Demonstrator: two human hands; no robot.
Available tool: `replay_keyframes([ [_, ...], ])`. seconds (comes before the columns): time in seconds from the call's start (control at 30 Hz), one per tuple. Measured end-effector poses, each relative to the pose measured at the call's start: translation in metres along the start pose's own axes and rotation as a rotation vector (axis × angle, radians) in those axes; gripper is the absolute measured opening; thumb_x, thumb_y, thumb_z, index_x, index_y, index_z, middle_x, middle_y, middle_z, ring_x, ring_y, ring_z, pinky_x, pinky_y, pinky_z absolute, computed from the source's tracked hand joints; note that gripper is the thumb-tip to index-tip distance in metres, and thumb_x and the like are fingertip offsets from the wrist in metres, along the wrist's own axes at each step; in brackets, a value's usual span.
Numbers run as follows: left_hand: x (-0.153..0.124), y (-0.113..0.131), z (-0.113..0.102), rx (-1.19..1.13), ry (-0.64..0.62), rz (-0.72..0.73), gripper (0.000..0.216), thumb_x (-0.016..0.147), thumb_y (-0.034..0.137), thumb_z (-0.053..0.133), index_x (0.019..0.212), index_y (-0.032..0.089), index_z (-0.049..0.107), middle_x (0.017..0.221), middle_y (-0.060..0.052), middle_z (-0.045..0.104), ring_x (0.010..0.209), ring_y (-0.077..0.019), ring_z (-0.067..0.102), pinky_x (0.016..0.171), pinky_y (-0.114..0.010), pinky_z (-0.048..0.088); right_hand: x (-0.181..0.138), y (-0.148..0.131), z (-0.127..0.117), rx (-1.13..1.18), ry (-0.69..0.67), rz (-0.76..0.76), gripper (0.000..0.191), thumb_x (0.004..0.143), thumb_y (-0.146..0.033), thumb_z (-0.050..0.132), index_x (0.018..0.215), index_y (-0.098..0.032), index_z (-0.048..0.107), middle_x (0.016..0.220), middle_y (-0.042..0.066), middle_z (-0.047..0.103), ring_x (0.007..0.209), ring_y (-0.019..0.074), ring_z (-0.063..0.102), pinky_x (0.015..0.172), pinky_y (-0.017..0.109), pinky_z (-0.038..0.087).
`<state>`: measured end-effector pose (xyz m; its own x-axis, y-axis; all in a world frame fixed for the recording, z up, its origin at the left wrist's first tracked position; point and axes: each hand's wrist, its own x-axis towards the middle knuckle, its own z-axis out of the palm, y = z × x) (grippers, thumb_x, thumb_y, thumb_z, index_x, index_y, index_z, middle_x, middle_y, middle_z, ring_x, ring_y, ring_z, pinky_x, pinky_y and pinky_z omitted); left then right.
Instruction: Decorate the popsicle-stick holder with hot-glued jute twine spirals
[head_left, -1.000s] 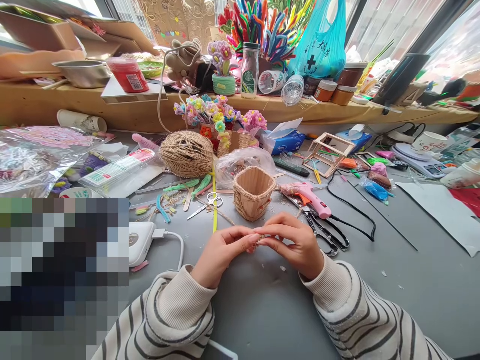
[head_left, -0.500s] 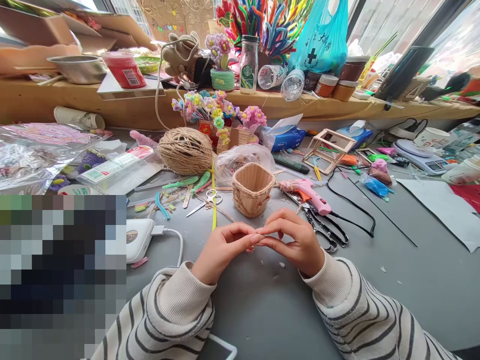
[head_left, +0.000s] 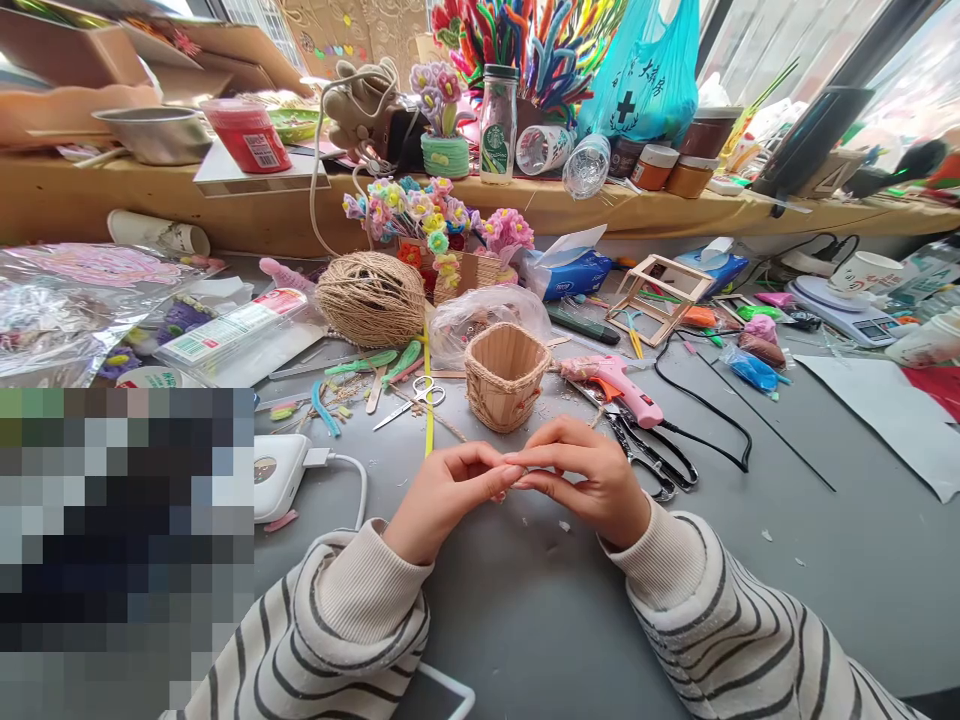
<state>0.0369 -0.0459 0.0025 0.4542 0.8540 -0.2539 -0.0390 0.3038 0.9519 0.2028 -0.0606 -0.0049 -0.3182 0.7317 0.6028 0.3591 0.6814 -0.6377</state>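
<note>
My left hand and my right hand meet over the grey table, thumbs and fingertips pinched together. Between them they grip a piece of jute twine, mostly covered by the fingers; its strands show behind both hands. Just beyond the fingertips stands a small wooden basket with a braided twine rim, upright. Left of it lie small scissors with white handles. A pink glue gun rests to the right, beside black-handled scissors.
A ball of twine sits behind the scissors. A white device with a cable lies left of my left hand. Farther back are a small wooden frame, a tissue pack and yarn-like flowers. White paper lies at right.
My right fingers have shifted slightly over the twine, closing nearer to my left fingertips. The basket and tools stay where they were.
</note>
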Motion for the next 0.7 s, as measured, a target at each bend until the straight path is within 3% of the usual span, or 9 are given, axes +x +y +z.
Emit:
replay_keyframes([
  [0.27,-0.0002,-0.0017,-0.0007,0.056,0.102,0.015,0.018,0.062,0.033,0.065,0.058,0.016,0.065,0.053,0.002,0.053,0.053,-0.0080,0.045,0.050,-0.019,0.038,0.0001,-0.0035,0.0019,-0.048,0.082,0.013,0.020,0.072,-0.014,0.060,0.091,-0.017,0.065,0.071,0.004,0.057,0.066,0.0106,0.053,0.059,0.023,0.047],
  [0.7,0.0011,-0.0055,-0.0032,-0.016,0.028,-0.033,0.018,0.063,0.032,0.066,0.064,0.014,0.064,0.057,0.002,0.055,0.059,-0.0090,0.048,0.060,-0.021,0.038,0.0000,-0.0010,0.0057,-0.039,0.081,0.025,0.017,0.071,-0.017,0.062,0.087,-0.018,0.064,0.073,0.004,0.058,0.067,0.0114,0.054,0.060,0.024,0.048],
])
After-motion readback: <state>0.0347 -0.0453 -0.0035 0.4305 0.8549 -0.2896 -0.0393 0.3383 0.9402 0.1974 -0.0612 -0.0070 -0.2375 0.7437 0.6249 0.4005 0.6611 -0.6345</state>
